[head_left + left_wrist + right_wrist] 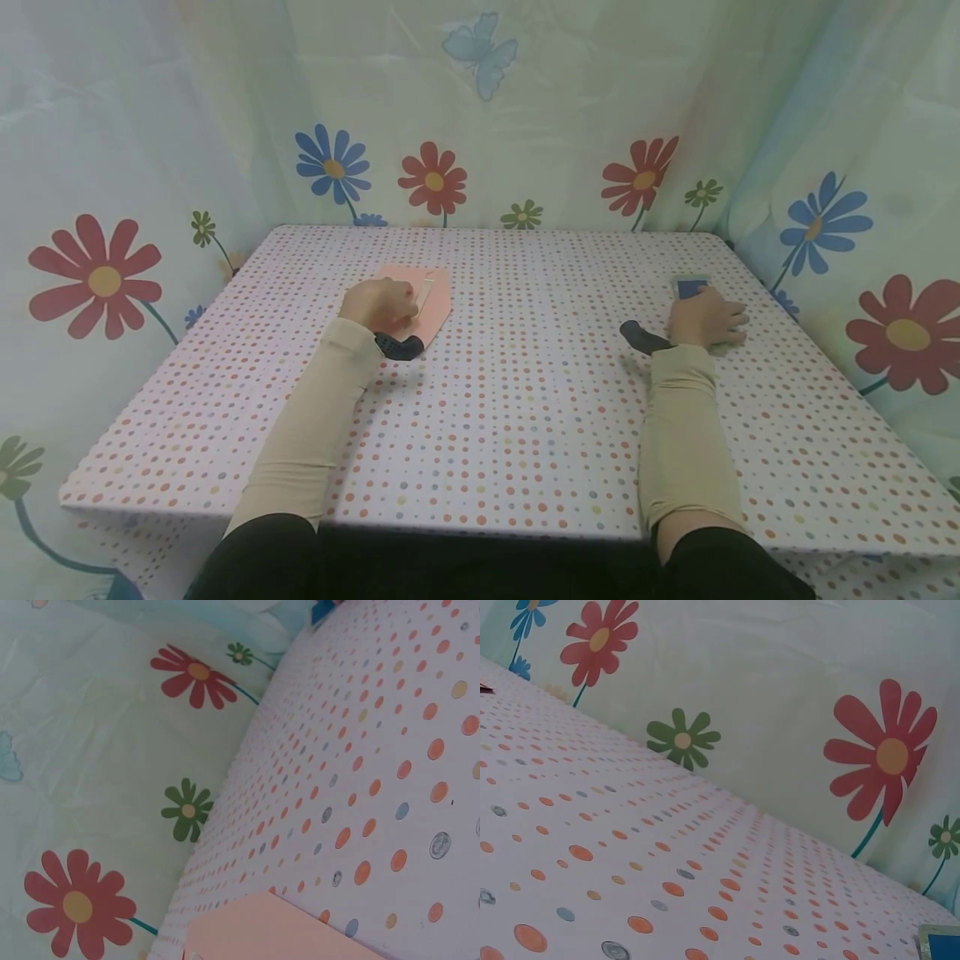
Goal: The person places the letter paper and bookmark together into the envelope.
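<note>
On the left half of the table lies a flat pink sheet [438,302] with angled corners and a pale strip along its middle. My left hand [378,304] is over its left side with the fingers bent. I cannot tell whether they pinch anything. One pink corner shows at the bottom of the left wrist view. At the far right, my right hand [705,321] lies across a small flat packet [690,285], blue inside a pale green border, with fingers spread past its right side. The hand covers the packet's middle. Its corner shows in the right wrist view.
A white cloth with coloured dots covers the table [510,400]. Flower-printed curtains [525,108] stand behind it and at both sides. A black wrist camera mount juts inward from each wrist, over the cloth. The table's front edge lies close to the person's body.
</note>
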Motion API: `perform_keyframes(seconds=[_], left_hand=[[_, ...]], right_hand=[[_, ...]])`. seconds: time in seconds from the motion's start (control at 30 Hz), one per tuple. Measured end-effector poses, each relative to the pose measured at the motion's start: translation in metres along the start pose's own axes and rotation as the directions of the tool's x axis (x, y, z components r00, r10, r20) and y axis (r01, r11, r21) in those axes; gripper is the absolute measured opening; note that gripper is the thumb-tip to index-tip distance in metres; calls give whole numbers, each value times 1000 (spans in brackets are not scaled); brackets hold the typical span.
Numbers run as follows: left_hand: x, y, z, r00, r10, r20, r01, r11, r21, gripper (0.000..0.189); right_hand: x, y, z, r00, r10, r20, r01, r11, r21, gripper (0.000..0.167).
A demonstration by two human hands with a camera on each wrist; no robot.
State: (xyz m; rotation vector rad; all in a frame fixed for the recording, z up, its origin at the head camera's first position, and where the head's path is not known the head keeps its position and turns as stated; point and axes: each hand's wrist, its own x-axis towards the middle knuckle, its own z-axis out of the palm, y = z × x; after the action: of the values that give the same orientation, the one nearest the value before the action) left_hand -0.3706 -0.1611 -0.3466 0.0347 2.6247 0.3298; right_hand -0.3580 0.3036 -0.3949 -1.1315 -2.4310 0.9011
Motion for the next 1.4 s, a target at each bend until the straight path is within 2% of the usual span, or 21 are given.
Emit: perform_keyframes(seconds=[0.43, 0.67, 0.77, 0.93, 1.1, 1.27, 1.4], left_hand=[[0, 1, -1, 1000, 0, 3, 0, 1000, 0, 22], [0, 1, 0, 1000, 13, -13, -12, 999, 40, 19], [-1, 2, 1, 1000, 5, -12, -5, 1000, 27, 22], [-4, 2, 1, 1000, -17, -12, 17, 1000, -3, 33], [-5, 1, 1, 1000, -18, -10, 18, 1000, -14, 36], [-4, 1, 2, 1000, -9, -11, 9, 1000, -8, 32], [-3, 2, 1, 1000, -8, -6, 8, 1000, -10, 38]], right_hand=[[-1, 0, -9, 999, 0, 36, 1, 1000, -27, 54], [-3, -2, -13, 1000, 6, 28, -4, 998, -63, 50], [-5, -2, -17, 1000, -5, 30, 7, 998, -59, 49], [-7, -1, -22, 997, -41, 61, 43, 999, -27, 52], [-7, 1, -25, 994, -68, 87, 68, 998, 1, 55], [-7, 2, -30, 992, -55, 117, 56, 998, -11, 55], [-5, 3, -33, 989, -46, 144, 52, 998, -38, 53]])
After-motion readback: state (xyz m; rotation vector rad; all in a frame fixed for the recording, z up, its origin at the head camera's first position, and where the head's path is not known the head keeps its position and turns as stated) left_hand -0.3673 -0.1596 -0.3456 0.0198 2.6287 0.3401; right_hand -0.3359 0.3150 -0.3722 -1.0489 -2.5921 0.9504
